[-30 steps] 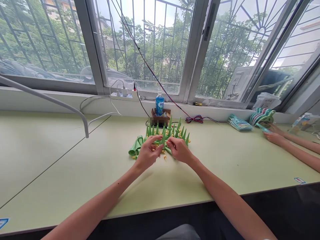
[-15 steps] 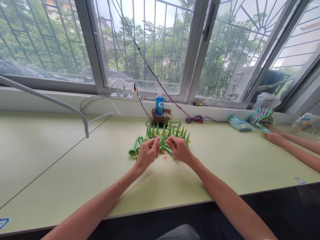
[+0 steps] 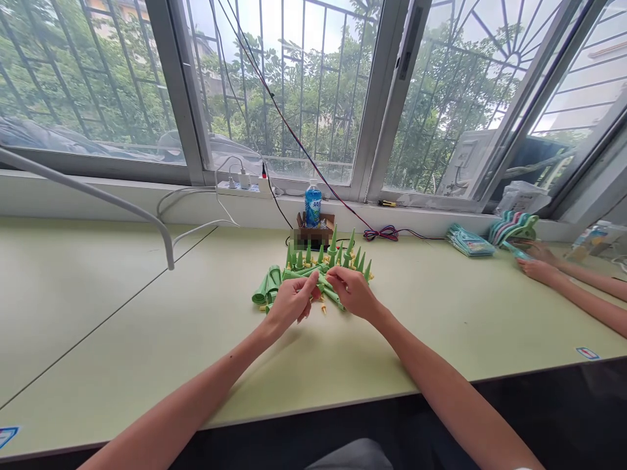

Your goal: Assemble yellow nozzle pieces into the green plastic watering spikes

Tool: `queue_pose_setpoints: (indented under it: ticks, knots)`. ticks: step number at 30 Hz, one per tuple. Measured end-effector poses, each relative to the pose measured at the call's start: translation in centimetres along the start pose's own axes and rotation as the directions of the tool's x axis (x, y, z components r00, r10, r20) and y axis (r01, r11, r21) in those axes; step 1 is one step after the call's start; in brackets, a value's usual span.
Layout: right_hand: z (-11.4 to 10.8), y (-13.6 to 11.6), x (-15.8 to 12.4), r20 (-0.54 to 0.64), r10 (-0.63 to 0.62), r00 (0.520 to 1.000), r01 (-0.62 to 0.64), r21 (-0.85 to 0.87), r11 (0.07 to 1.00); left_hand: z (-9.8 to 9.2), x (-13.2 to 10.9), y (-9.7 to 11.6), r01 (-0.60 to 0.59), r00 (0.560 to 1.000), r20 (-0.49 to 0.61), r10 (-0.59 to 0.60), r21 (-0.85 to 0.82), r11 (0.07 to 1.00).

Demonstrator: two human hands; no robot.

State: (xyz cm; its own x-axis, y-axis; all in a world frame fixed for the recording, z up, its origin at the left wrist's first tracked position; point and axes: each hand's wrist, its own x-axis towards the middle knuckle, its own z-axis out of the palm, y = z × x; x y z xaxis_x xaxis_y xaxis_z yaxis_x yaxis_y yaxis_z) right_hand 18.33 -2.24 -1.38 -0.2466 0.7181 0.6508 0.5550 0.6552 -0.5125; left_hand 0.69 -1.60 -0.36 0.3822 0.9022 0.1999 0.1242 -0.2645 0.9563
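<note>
Green cone-shaped pieces [image 3: 333, 245] stand in a cluster at the middle of the pale green table [image 3: 196, 339], with small yellow pieces among them. Wider green cones [image 3: 268, 286] lie at the cluster's left side. My left hand [image 3: 292, 299] is closed at the front of the cluster, thumb and forefinger pinched; what it grips is too small to make out. Close by on the right, my right hand [image 3: 351, 290] is also pinched, its fingertips near a green piece. A small yellow piece [image 3: 324, 309] lies on the table between the hands.
Behind the cluster, a blue bottle [image 3: 313, 205] stands by a brown box [image 3: 328, 232]. A bundled cable [image 3: 385, 233] and teal packets [image 3: 470, 240] lie toward the right. Another person's hands [image 3: 541, 264] handle teal items at far right. A white cable [image 3: 122, 205] hangs over the left side.
The upright green cone between my hands no longer shows there. My left hand has turned slightly and its lower fingers show more. My right hand has barely moved.
</note>
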Motion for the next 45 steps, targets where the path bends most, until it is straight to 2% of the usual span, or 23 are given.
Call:
queue_pose_setpoints:
  ticks: [12,21,33,45]
  knots:
    - [-0.3,0.1,0.0,0.002,0.018,1.0,-0.018,-0.002,1.0,0.0,0.0,-0.9,-0.104,0.994,0.053,0.099,0.092,0.99]
    - [-0.3,0.3,0.0,0.018,0.022,1.0,-0.022,-0.013,1.0,0.0,0.3,-1.3,-0.102,0.995,0.03,0.099,0.137,0.985]
    - [-0.2,0.4,-0.1,0.041,0.027,0.999,-0.025,-0.035,0.999,0.0,0.6,-1.7,-0.238,0.97,-0.016,0.244,0.173,0.956]
    - [-0.2,0.3,0.0,0.052,0.028,0.998,-0.027,-0.021,0.999,-0.3,0.6,-1.7,-0.259,0.96,-0.04,0.278,0.26,0.93]
